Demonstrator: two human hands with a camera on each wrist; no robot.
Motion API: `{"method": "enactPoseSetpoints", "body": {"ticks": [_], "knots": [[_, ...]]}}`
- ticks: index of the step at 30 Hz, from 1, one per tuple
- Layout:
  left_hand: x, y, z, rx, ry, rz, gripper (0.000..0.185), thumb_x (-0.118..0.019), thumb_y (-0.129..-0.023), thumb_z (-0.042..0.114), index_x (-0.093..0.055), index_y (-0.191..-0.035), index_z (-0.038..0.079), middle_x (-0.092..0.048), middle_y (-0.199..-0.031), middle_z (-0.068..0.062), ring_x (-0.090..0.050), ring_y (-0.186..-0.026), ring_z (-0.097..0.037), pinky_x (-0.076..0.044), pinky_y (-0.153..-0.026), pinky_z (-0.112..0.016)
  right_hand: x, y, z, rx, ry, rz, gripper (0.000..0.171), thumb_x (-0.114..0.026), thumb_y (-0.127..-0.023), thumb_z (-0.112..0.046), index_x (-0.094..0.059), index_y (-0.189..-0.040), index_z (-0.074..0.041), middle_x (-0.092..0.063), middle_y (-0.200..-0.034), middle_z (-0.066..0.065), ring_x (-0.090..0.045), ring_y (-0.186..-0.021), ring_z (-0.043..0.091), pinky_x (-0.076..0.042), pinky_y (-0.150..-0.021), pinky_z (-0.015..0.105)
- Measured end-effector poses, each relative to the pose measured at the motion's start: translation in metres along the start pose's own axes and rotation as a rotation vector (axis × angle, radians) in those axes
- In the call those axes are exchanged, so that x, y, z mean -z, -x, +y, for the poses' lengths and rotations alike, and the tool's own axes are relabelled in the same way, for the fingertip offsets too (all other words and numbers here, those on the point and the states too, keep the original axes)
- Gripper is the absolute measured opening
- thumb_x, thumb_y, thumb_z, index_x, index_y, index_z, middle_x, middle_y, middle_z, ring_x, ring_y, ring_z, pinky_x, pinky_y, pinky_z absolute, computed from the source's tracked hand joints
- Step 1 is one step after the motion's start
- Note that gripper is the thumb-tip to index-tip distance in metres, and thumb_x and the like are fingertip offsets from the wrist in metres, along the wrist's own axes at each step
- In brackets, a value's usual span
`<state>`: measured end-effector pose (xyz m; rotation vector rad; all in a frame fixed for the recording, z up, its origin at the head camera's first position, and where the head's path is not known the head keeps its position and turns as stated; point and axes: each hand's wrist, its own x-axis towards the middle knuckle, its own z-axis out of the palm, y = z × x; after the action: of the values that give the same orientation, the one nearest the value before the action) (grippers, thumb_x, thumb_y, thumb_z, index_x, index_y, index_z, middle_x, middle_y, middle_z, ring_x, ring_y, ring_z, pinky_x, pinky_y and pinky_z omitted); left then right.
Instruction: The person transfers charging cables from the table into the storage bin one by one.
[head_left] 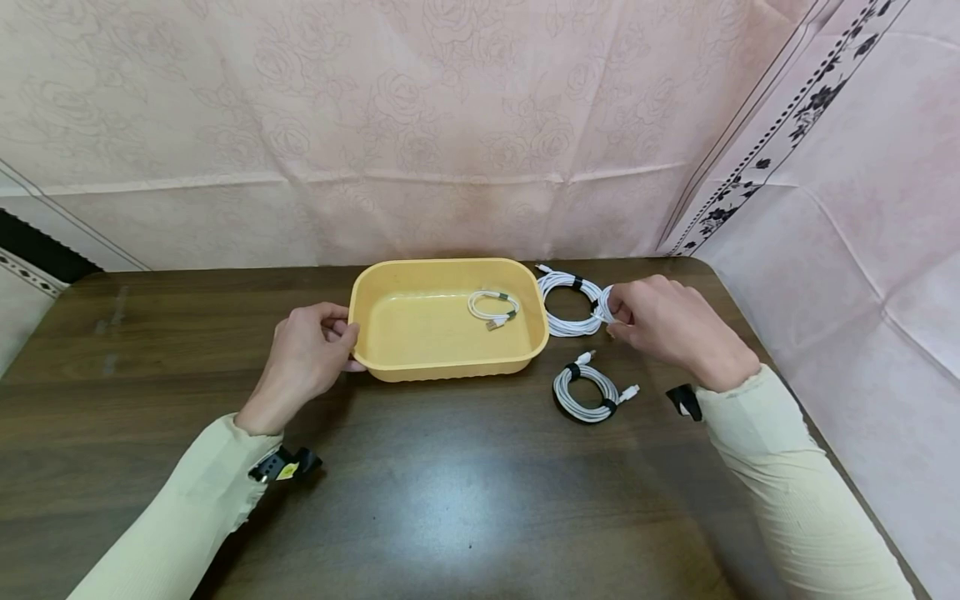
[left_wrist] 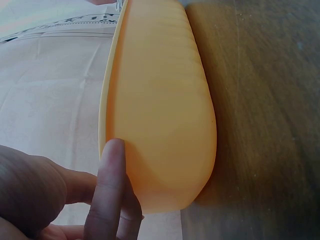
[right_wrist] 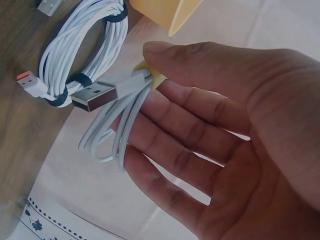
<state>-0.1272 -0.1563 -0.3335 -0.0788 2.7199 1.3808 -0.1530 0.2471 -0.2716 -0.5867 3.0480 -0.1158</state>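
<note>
Against pink floral sheeting, on a dark wooden table (head_left: 465, 500), the right hand (head_left: 667, 325) pinches a coiled white USB cable (head_left: 573, 304) just right of the yellow tub (head_left: 450, 367), whose left rim the left hand (head_left: 311, 354) grips, another coil (head_left: 588, 393) lying nearer the person.

The yellow tray (head_left: 450, 367) sits near the table's far edge, its left end gripped, a small coiled white cable (head_left: 492, 307) inside. A larger white cable coil (head_left: 570, 304) lies just right of it, pinched at its right side.
</note>
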Motion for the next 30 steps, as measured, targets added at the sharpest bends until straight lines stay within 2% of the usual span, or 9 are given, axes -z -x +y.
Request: {"method": "enactPoseSetpoints", "body": {"ticks": [7, 14, 22, 30], "knots": [[0.000, 0.000, 0.001, 0.004, -0.006, 0.004, 0.035, -0.055, -0.103, 0.013, -0.057, -0.132, -0.008, -0.061, -0.103, -0.020, -0.071, -0.068, -0.012, -0.066, -0.068, -0.033, 0.002, -0.002, -0.003, 0.016, -0.010, 0.002, 0.017, -0.066, -0.085, -0.009, -0.059, -0.073, -0.019, -0.052, -0.066, -0.005, -0.050, -0.065, 0.013, -0.038, -0.055, 0.030], [0.000, 0.000, 0.001, 0.005, -0.006, 0.003, 0.035, -0.055, -0.103, 0.013, -0.057, -0.132, -0.008, -0.061, -0.103, -0.021, -0.071, -0.068, -0.012, -0.066, -0.068, -0.033, 0.003, -0.004, -0.006, 0.021, -0.016, -0.019, 0.004, -0.071, -0.089, -0.014, -0.069, -0.086, -0.015, -0.063, -0.074, -0.004, -0.057, -0.068, 0.015, -0.050, -0.060, 0.038], [0.000, 0.001, 0.000, -0.001, -0.024, 0.005, 0.035, -0.056, -0.103, 0.013, -0.057, -0.131, -0.009, -0.062, -0.103, -0.021, -0.071, -0.067, -0.012, -0.066, -0.068, -0.033, 0.003, -0.008, -0.011, 0.041, -0.008, -0.014, 0.004, -0.066, -0.087, -0.011, -0.068, -0.086, -0.015, -0.060, -0.071, -0.002, -0.055, -0.065, 0.016, -0.046, -0.057, 0.037], [0.000, 0.000, 0.000, 0.000, -0.013, 0.004, 0.035, -0.056, -0.103, 0.013, -0.057, -0.131, -0.008, -0.062, -0.104, -0.021, -0.071, -0.068, -0.012, -0.066, -0.068, -0.033, 0.005, -0.011, -0.014, 0.053, 0.006, -0.009, 0.002, -0.067, -0.087, -0.012, -0.068, -0.086, -0.013, -0.059, -0.070, -0.002, -0.054, -0.064, 0.015, -0.044, -0.056, 0.036]]}}
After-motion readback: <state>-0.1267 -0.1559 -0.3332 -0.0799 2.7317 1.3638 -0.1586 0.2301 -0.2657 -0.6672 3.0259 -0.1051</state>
